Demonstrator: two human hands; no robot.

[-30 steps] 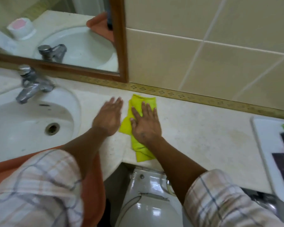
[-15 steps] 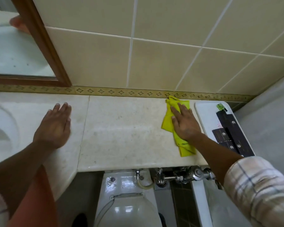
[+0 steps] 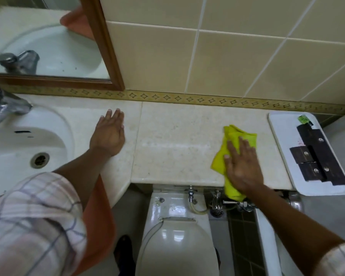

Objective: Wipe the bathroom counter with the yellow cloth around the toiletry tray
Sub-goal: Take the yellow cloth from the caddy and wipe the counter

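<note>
The yellow cloth [image 3: 235, 136] lies crumpled on the pale stone counter [image 3: 177, 140], near its front edge, with one end hanging over the edge. My right hand [image 3: 241, 166] presses flat on the cloth with fingers spread. The white toiletry tray [image 3: 283, 148] sits just right of the cloth at the counter's right end and holds several dark boxes [image 3: 315, 156] and a green sachet [image 3: 303, 118]. My left hand [image 3: 109, 134] rests flat and open on the counter beside the sink, holding nothing.
A white sink [image 3: 28, 148] with a chrome tap [image 3: 2, 108] fills the left. A wood-framed mirror [image 3: 106, 46] and beige tiled wall stand behind. Below the counter are a toilet [image 3: 175, 236] and chrome pipe fittings [image 3: 217, 202].
My right hand swept the cloth from beside my left hand rightward to the tray, then drew it back toward the front edge. My left hand stayed planted by the sink.
</note>
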